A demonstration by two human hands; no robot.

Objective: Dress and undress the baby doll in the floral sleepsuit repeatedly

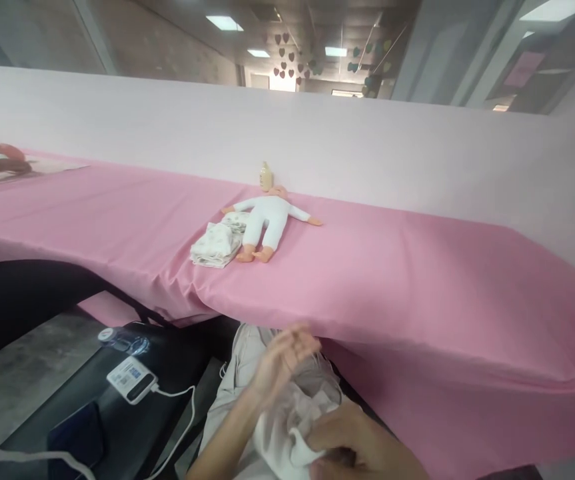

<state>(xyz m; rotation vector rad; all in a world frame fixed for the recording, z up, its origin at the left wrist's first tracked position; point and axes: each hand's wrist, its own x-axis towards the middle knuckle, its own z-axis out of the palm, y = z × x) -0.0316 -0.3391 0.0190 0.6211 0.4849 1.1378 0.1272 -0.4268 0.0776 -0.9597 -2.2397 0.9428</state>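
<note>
Bottom centre, right hand point(362, 445) clamps fingers on a crumpled white cloth point(287, 437), apparently steadying it below the pink-draped worktop point(417, 280); left hand point(287, 353) hovers open above (white-suited plastic doll point(264, 220) lies mid-frame).

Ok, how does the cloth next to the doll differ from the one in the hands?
The patterned cloth lies neatly folded on the pink table beside the doll; the plain cloth is bunched, below the table edge, gripped by the right hand. Both are pale fabric.

tablecloth point(417, 280): matt pink cloth | garment point(292, 427): soft white fabric
</note>
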